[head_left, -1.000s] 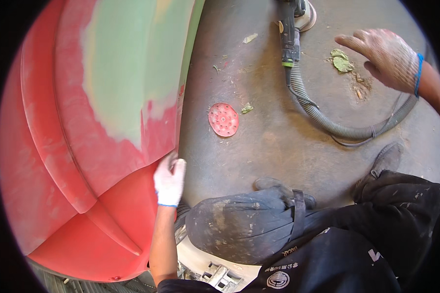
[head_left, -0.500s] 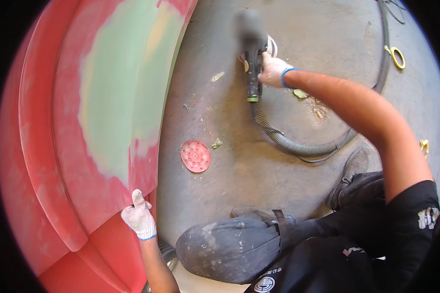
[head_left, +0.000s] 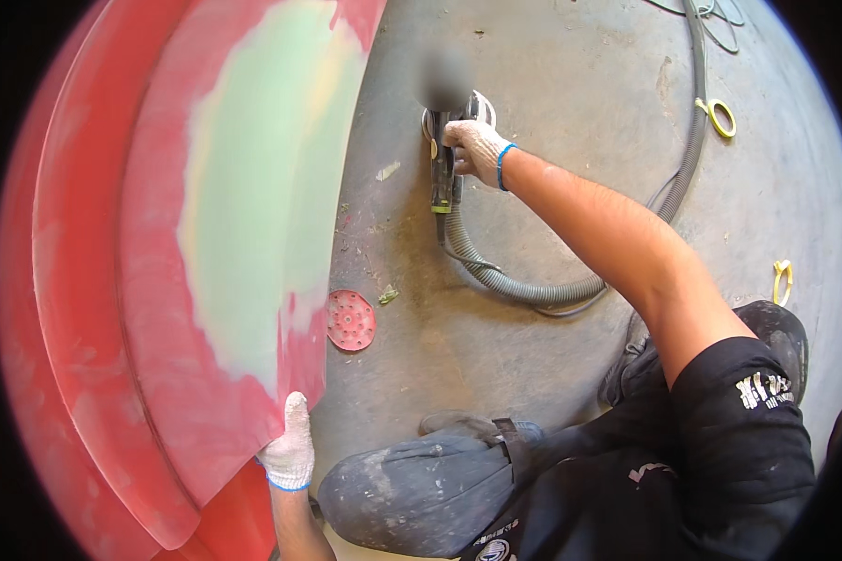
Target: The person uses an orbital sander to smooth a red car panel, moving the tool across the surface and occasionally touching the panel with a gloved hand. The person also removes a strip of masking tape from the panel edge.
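My left hand (head_left: pixel 292 451), in a white knit glove with a blue cuff, grips the lower corner of a red body panel (head_left: pixel 150 374). Its thumb lies on top, and the fingers are hidden by the panel. A large pale green patch (head_left: pixel 253 187) covers part of the panel. Farther off to the right, my right hand (head_left: pixel 479 150) is similarly gloved and closed around the black body of a power sander (head_left: pixel 442 178), held over the floor. A ribbed grey hose (head_left: pixel 515 285) runs from the sander's near end. The sander's far end is a dark blur.
A pink perforated disc (head_left: pixel 352 321) lies on the grey floor (head_left: pixel 496 365), partly covered by the panel's edge. Scraps (head_left: pixel 387 294) lie nearby. A yellow tape roll (head_left: pixel 721 118) rests against the hose on the right, with a yellow loop (head_left: pixel 782 282) nearer. My bent knee (head_left: pixel 412 491) is close to the panel.
The view has shifted. The panel and my left hand sit farther right in the picture, and the panel's edge now overlaps the pink disc. The sander and right hand appear farther left, nearer the panel.
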